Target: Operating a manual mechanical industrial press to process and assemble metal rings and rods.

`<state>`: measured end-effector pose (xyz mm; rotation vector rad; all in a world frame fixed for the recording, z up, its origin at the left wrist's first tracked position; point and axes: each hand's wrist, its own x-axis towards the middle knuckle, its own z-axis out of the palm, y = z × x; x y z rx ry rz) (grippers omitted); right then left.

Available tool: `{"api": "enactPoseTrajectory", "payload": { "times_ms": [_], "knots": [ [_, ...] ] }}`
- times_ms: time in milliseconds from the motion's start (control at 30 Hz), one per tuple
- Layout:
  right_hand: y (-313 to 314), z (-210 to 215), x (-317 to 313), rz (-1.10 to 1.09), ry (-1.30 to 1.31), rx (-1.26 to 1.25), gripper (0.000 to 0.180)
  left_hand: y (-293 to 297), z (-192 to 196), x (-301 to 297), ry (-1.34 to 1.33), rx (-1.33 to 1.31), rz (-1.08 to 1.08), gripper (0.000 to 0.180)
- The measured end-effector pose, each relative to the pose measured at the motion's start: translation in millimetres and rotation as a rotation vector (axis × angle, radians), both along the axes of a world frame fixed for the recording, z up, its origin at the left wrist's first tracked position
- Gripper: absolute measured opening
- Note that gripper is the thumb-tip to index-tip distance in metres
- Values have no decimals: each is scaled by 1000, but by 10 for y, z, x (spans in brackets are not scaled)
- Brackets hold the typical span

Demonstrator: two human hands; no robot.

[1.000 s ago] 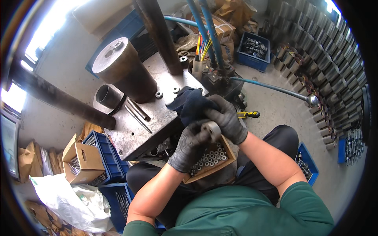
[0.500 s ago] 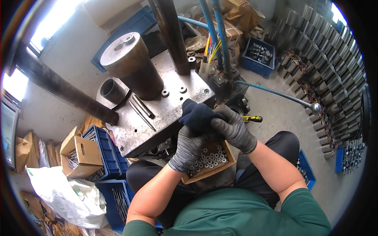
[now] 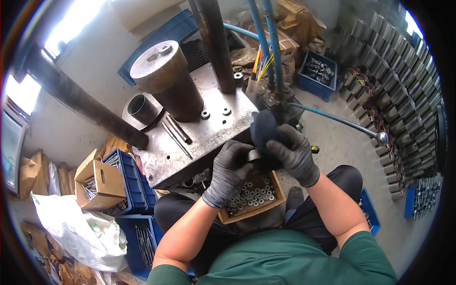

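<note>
My gloved left hand grips a metal part with a shiny round edge; most of it is hidden by fingers and shadow. In my gloved right hand is a dark blue cloth, bunched up and lifted just above that part. Both hands are over a wooden box between my legs, filled with several small metal rings. Beyond them is the thick steel press table, carrying a tall metal cylinder, a short tube and two thin rods.
A cardboard box and blue bins with rods stand at left, by a white sack. At right a long blue lever reaches over the floor toward stacked metal cylinders. A blue crate of parts sits behind.
The hands have moved apart. The right hand has drawn the cloth up and right, off the metal part in the left hand, whose round edge now shows. The view has shifted slightly.
</note>
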<state>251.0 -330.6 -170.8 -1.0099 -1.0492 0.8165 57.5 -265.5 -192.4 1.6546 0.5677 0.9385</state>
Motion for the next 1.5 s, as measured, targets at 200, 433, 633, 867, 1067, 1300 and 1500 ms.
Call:
{"api": "enactPoseTrajectory", "payload": {
  "times_ms": [200, 433, 633, 867, 1067, 1300, 1500],
  "knots": [
    [115, -68, 160, 6, -604, 49, 32, -77, 47, 126, -35, 76, 99, 37],
    [339, -422, 634, -240, -723, -118, 28, -21, 281, -165, -297, -476, -140, 54],
    [304, -335, 723, -247, -1346, -418, 34, 236, 157, -273, -1014, -1136, -478, 42],
    [313, -468, 667, 83, -1192, -245, 41, 352, 112, -411, -958, -1081, -355, 53],
    [304, -380, 495, 398, -1210, -278, 41, 450, 217, -559, -679, -712, -5, 53],
    [336, -387, 372, 451, -1205, -245, 37, 651, 910, -705, -218, 97, 441, 41],
    [402, -356, 275, 518, -1233, -240, 41, 1154, 1866, -684, -95, 254, 655, 28]
  ]
}}
